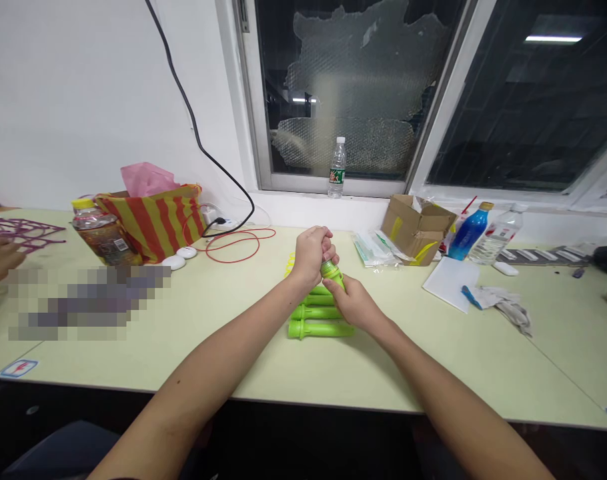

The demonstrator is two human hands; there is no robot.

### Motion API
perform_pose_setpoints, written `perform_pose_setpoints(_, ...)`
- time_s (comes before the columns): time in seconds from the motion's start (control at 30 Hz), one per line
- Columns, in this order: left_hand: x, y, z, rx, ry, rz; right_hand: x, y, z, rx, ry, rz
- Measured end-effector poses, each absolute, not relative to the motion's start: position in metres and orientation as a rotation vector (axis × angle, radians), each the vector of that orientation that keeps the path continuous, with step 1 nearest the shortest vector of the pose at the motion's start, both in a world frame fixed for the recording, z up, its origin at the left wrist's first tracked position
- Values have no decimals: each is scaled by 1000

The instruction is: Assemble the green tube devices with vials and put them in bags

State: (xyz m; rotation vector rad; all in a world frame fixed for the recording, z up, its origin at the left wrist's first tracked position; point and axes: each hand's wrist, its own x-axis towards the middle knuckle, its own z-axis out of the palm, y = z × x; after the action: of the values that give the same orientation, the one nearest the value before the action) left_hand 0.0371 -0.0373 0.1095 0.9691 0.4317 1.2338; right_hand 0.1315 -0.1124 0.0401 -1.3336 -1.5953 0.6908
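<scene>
My right hand (356,301) is closed around a bright green plastic tube (329,269), its threaded end up and tilted toward my left hand. My left hand (313,255) is curled shut right at that threaded end; what its fingers hold, if anything, is hidden. Beneath my hands, several similar green tubes (321,329) lie side by side on the table, threaded ends to the left. Partly covered by my left hand and wrist, some small yellow pieces (289,264) show on the tabletop.
On the left stand a striped bag (156,223) and a large brown drink bottle (106,233); another person's hand (1,257) is beside purple lattice pieces (23,230). To the right are a cardboard box (416,230), a blue bottle (468,233), white paper (451,283) and a glove (503,303).
</scene>
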Motion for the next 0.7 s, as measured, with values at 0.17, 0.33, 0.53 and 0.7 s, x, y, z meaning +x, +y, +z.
perform_pose_setpoints(0.17, 41, -39, 106, 933, 554, 1348, 133, -111, 37, -1608, -1729, 340)
perform_pose_setpoints(0.33, 43, -39, 107, 899, 582, 1401, 130, -109, 37, -1841, -1764, 69)
perform_pose_setpoints(0.53, 39, -35, 107, 927, 507, 1358, 133, -108, 43, -1502, -1693, 413)
perform_pose_setpoints(0.7, 31, -35, 109, 969, 254, 1075, 148, -111, 43, -882, -1462, 1707)
